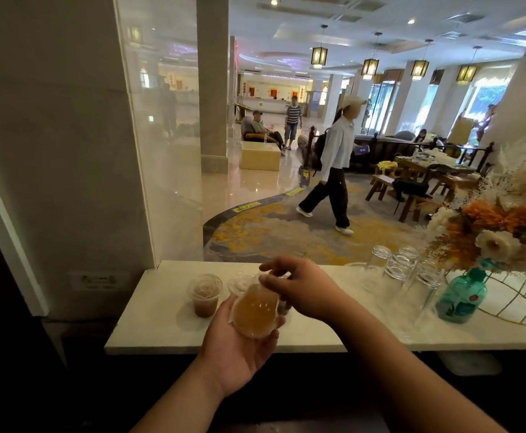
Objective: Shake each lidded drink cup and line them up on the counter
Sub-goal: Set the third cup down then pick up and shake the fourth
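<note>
A clear plastic cup of amber drink lies tilted on its side between my hands, its base toward me. My left hand cups it from below and my right hand grips its lidded top end. On the white counter stands a lidded cup of brown drink, upright, left of my hands. Just behind my hands a second clear lidded cup shows only its top; the rest is hidden.
Several upturned clear glasses stand at the right on the counter, beside a teal bottle and a wire basket of dried flowers. A glass pane stands at the counter's left end. People walk and sit in the lobby beyond.
</note>
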